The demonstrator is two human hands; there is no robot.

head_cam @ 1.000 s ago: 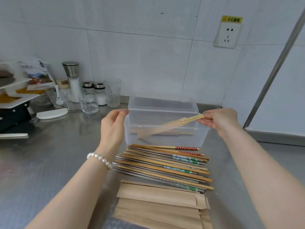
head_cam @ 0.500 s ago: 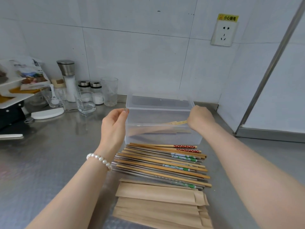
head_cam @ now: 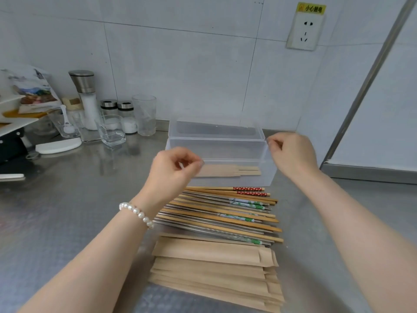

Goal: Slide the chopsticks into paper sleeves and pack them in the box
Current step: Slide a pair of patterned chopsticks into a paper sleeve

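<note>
At the far side of the steel surface [head_cam: 67, 222], against the tiled wall, a clear plastic box [head_cam: 269, 175] stood with its lid tipped back behind it. Inside, on the bottom, lay sleeved chopsticks [head_cam: 228, 171] in brown paper, their wooden ends poking out to the right; how many pairs were stacked there was hard to make out through the plastic.

Just near of the box, loose chopsticks [head_cam: 225, 213] lay side by side in a row, handles to the right: wooden ones with red patterned ends farthest, then green-printed, plain wood and metal ones. Nearer again sat a stack of empty paper sleeves [head_cam: 214, 263], openings to the right.

The left hand [head_cam: 171, 170] hovered over the box's near left corner, fingers loosely curled and gripping nothing. The right hand [head_cam: 293, 154] hung at the box's right end, fingers likewise loosely bent, empty.

Far left on the surface stood a tall grinder [head_cam: 84, 98] holding white grains, two small shakers [head_cam: 117, 116] with white contents, a tall drinking glass [head_cam: 144, 114], a low square glass [head_cam: 110, 132], and a clear cup [head_cam: 64, 125] with a white spoon in it.
</note>
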